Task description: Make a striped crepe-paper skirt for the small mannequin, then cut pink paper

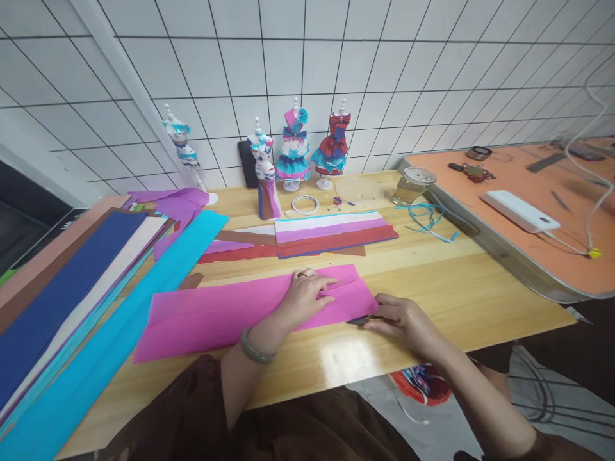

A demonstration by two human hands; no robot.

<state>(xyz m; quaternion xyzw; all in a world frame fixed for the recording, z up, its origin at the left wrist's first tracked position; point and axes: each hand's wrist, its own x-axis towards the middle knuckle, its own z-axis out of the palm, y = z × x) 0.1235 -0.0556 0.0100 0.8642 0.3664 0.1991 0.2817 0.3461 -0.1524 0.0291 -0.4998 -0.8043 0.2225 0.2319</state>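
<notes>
1. Far left of the bench [432,282]: a fanned stack of crepe paper sheets [72,301], with navy, white, brown and turquoise on show, running off the near-left corner.
2. Just right of it, a pink crepe sheet [216,314] lies flat along the bench, with a lengthwise fold line visible and its right end reaching the hands.
3. Left hand [305,298]: palm down on the pink sheet near its right end, fingers spread flat and pressing the paper, gripping nothing. A green bangle [257,349] sits on the wrist.
4. Right hand [401,320]: at the sheet's right edge, fingers curled narrow around a small dark tool [360,319], its tip touching the paper. Cannot tell what the tool is.
5. Behind the hands: a striped pile of folded sheets [336,232] in white, lilac, red and blue.
6. Against the tiled wall: four small dress-form figures [293,150] in paper dresses, upright.
7. Right rear: a glass jar [412,186], with loose turquoise ribbon [427,221] beside it.
8. Far right: an orange table [528,173], set apart from the bench.
</notes>
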